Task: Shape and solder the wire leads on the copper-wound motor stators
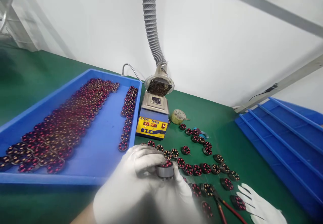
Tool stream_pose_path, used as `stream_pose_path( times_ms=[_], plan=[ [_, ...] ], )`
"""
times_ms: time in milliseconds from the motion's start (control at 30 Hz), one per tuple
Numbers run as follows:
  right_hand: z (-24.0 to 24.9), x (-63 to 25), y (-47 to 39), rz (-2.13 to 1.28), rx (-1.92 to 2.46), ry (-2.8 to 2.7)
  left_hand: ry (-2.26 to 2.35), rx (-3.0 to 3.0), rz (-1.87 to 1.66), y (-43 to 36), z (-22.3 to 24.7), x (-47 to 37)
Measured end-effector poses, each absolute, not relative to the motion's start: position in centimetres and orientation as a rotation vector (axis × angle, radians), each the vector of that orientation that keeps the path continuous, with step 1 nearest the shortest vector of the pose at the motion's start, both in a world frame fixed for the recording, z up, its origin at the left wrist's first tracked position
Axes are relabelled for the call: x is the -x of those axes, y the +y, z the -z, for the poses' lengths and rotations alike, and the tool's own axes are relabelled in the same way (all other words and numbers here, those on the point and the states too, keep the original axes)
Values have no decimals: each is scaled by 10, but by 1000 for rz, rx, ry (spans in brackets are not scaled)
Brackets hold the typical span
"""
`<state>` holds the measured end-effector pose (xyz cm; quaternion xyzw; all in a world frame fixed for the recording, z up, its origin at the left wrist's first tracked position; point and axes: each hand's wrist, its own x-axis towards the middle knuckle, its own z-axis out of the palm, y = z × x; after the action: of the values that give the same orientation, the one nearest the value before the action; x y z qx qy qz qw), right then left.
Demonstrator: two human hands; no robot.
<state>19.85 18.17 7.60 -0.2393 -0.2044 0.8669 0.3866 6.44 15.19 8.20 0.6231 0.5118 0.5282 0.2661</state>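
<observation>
Both my hands wear white gloves and meet in the lower middle of the head view. Between them is a round motor part (165,170) with a smooth grey side and a red-and-black top. My left hand (126,180) curls its fingers over the part's left side. My right hand (174,197), partly blurred, closes on it from the right and below, with a finger or thumb up along its side. Many similar round parts (188,169) stand on the green table (217,114) just beyond and to the right of my hands.
A blue tray (108,180) holding rows of such parts stands left. Behind my hands is a solder pot (152,126) under an extraction hose (150,18), with a small round pot (178,116) beside it. Red-handled pliers (222,203), a white glove (262,203) and blue ribbed trays (282,150) are right.
</observation>
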Motion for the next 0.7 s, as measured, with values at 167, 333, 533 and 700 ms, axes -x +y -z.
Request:
stream_pose_path(
  times_ms=[167,333,533,700],
  plan=[
    [-74,-201,185,-2352,565,-516,1185,-1478,-1573,159,-97,-62],
    [-69,-203,191,-2500,514,-523,1334,-888,-1604,158,-102,-58],
    [-69,-204,190,-2265,728,-697,1223,-1196,-1363,154,-102,-55],
    [-67,-197,191,-1929,810,-880,1141,-1071,-1630,152,-95,-61]
  ],
)
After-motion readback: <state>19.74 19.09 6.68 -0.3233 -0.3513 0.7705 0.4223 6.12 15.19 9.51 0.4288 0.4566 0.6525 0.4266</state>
